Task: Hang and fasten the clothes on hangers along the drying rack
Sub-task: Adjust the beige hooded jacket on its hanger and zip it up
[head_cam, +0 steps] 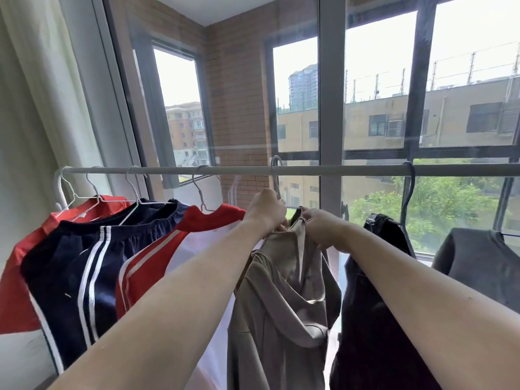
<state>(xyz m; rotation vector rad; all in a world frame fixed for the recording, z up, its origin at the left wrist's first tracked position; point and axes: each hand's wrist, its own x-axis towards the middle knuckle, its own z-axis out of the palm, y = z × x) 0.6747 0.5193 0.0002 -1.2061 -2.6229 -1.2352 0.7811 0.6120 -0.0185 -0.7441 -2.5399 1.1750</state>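
A beige hooded garment (pixel 281 299) hangs from a grey hanger hook (pixel 274 175) over the white rack rail (pixel 309 170). My left hand (pixel 266 211) grips the garment's top at the left of the collar, just under the hook. At the right of the collar, my right hand (pixel 323 226) pinches the beige fabric. Both arms reach forward and up from the bottom of the view. The hanger's shoulders are hidden under the cloth and my hands.
Left on the rail hang a red garment (pixel 22 277), navy shorts with white stripes (pixel 84 263) and a red-and-white top (pixel 174 249). Right hang a black garment (pixel 374 291) and a dark grey one (pixel 478 263). Windows stand behind; a curtain (pixel 42 94) hangs at the left.
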